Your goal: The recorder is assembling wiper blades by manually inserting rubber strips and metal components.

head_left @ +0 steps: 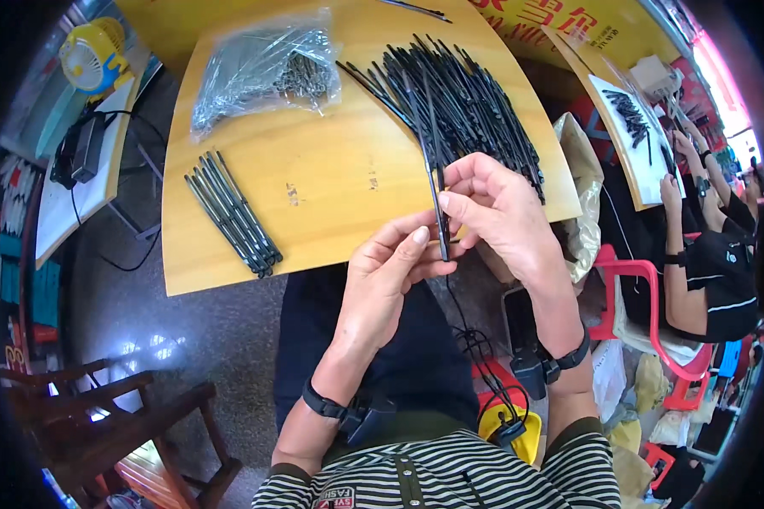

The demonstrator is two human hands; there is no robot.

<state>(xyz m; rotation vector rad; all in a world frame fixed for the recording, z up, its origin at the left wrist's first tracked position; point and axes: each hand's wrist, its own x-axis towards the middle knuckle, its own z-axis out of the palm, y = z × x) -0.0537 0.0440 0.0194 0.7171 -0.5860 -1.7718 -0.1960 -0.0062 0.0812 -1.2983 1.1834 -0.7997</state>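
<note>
Both hands meet over the near edge of a yellow wooden board [331, 187]. My right hand [497, 212] pinches a thin black strip [438, 208] between thumb and fingers, holding it upright. My left hand [386, 271] touches the strip's lower end with its fingertips. Just beyond lies a big pile of the same black strips [458, 97]. A neat small bundle of black strips [233, 216] rests at the board's left. A clear plastic bag [259, 68] with small metal parts sits at the far left corner.
A yellow fan [93, 55] and a black power adapter [85, 148] sit on a table to the left. Wooden chairs [119, 416] stand lower left. At right, another person [713, 263] works at a second board beside a red plastic stool [645, 297].
</note>
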